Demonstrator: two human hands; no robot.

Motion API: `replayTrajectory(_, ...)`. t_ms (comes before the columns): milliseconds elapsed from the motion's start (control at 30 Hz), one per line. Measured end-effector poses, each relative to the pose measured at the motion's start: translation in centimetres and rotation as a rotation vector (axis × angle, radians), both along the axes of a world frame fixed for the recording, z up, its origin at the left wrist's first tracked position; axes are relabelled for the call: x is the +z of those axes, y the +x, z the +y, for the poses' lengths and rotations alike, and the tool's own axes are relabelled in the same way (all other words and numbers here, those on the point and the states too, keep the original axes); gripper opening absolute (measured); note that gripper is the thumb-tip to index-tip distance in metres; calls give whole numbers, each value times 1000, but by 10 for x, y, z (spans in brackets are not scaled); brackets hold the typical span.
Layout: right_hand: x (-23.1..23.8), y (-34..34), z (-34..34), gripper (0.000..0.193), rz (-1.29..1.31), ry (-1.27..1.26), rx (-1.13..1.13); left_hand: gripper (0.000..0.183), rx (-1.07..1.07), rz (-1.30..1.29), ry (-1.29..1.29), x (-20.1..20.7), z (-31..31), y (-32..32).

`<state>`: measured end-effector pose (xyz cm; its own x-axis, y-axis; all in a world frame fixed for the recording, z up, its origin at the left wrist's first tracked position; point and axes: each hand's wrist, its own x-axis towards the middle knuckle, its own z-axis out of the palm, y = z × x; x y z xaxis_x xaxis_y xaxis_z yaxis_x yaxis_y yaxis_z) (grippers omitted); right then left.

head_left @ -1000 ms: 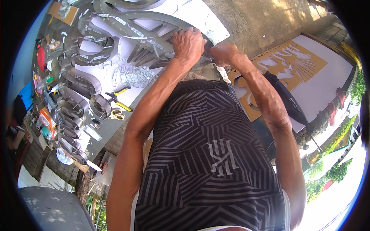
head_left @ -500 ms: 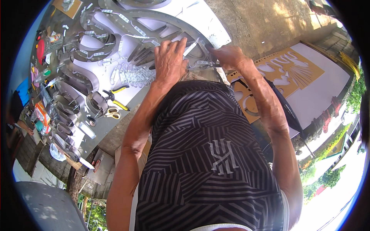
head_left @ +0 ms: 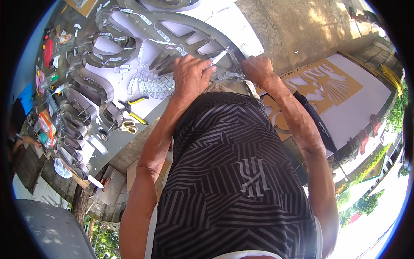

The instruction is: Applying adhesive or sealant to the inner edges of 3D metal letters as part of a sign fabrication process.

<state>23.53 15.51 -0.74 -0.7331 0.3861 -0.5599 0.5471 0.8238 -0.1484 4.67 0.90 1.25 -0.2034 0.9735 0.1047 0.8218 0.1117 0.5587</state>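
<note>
A large grey sign frame (head_left: pixel 196 23) with curved walls and a white base lies on the table in front of me. White LED module strips (head_left: pixel 161 35) run along its channels, and a looped bundle of LED modules (head_left: pixel 152 85) sits beside my left hand (head_left: pixel 189 77). That hand is closed, with a narrow white strip (head_left: pixel 221 55) sticking out between thumb and fingers. My right hand (head_left: pixel 258 70) is closed in a fist at the frame's right end; whatever it grips is hidden. Just left of it, an LED strip piece (head_left: pixel 233 75) lies near the frame's end.
Yellow-handled pliers (head_left: pixel 137 113) and scissors (head_left: pixel 128 126) lie at the table's near edge. Grey curved letter pieces (head_left: pixel 79 105) and clutter fill the left. At right, a brown cut-out sheet (head_left: pixel 321 84) rests on a white panel (head_left: pixel 358 108). Another person's hand (head_left: pixel 31 141) shows far left.
My right hand has lowered slightly and moved a little right. My left hand has dropped slightly, its fingers more curled, with the white strip still by the thumb. The view has shifted slightly.
</note>
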Motion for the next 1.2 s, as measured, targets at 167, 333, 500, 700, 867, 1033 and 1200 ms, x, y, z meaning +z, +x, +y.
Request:
replayTrajectory(167, 8, 5, -6, 26, 128, 135, -20, 17, 33, -84, 2, 12, 31, -16)
replayTrajectory(333, 21, 17, -10, 33, 308, 150, -110, 14, -9, -27, 96, 3, 71, -41)
replayTrajectory(500, 6, 16, -12, 48, 499, 164, -136, 11, -4, 3, 55, -18, 99, -66)
replayTrajectory(700, 2, 10, -6, 58, 626, 233, -182, 13, -12, 78, -97, -19, 112, -66)
replayTrajectory(867, 7, 6, 5, 57, 677, 161, -269, 11, -78, 144, -81, -22, 117, -70)
replayTrajectory(1033, 7, 9, 13, 58, 631, 209, -179, 9, 1, 166, -128, -23, 123, -54)
replayTrajectory(1200, -1, -7, 12, 59, 511, 299, -61, 11, 28, 171, -172, -23, 127, -54)
